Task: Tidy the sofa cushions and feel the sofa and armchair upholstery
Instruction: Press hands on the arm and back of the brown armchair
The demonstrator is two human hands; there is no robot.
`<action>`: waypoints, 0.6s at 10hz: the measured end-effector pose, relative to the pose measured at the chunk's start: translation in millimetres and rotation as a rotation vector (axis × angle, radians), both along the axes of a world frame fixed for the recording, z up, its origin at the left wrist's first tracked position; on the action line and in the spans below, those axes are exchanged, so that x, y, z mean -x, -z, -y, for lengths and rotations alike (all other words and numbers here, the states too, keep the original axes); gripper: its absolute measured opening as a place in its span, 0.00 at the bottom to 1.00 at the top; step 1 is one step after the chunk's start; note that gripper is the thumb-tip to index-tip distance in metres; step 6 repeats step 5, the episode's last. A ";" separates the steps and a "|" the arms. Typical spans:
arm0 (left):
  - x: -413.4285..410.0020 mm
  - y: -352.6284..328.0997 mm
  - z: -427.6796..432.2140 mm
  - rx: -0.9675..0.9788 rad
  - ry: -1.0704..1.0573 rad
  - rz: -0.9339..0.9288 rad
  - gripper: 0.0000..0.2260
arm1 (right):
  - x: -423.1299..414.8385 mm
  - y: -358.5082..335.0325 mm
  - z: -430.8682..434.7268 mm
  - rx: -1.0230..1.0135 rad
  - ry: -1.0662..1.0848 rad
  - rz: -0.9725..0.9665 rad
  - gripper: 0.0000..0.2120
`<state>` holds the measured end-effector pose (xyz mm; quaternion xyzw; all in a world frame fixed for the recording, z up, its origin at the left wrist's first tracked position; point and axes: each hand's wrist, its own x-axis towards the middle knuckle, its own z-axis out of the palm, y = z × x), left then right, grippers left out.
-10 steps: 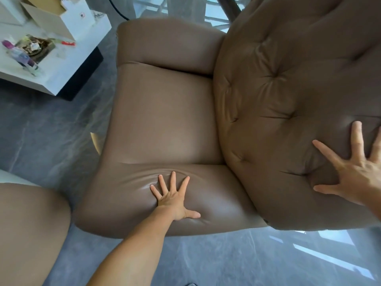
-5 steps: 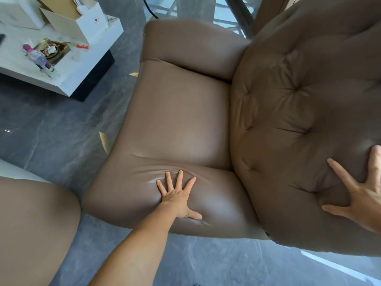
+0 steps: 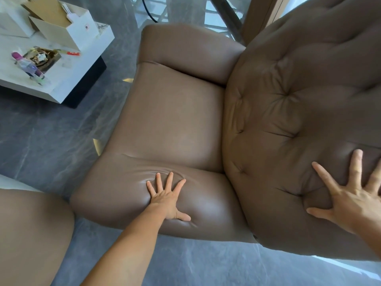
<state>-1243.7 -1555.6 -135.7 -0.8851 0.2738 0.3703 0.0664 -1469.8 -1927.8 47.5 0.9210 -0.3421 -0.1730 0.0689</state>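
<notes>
A brown leather armchair (image 3: 175,120) fills the middle of the head view, seen from above. My left hand (image 3: 166,198) lies flat on its near armrest with fingers spread, and the leather dimples around it. My right hand (image 3: 350,199) presses flat, fingers apart, on the tufted backrest (image 3: 288,112) at the right. Neither hand holds anything. The far armrest (image 3: 185,50) lies beyond the seat.
A white low table (image 3: 68,79) stands at the upper left with open boxes (image 3: 61,25), a small bottle (image 3: 28,67) and clutter. Another brown upholstered piece (image 3: 31,234) sits at the lower left. Grey marble floor (image 3: 51,131) surrounds the chair.
The view has shifted, so the chair and table sit further right in frame. Both hands stay pressed flat on the same spots of the armrest and backrest.
</notes>
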 end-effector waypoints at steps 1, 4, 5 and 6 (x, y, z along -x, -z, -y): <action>-3.8 -2.9 -5.2 -0.006 -0.004 -0.005 0.62 | -6.9 -4.0 -15.9 0.041 0.001 -0.001 0.64; -45.3 -69.9 -42.2 0.051 0.105 -0.131 0.39 | -51.4 -78.5 -69.5 0.078 0.164 -0.317 0.36; -63.7 -101.9 -79.5 0.025 0.207 -0.148 0.25 | -61.4 -103.4 -123.6 -0.138 0.311 -0.303 0.25; -63.7 -101.9 -79.5 0.025 0.207 -0.148 0.25 | -61.4 -103.4 -123.6 -0.138 0.311 -0.303 0.25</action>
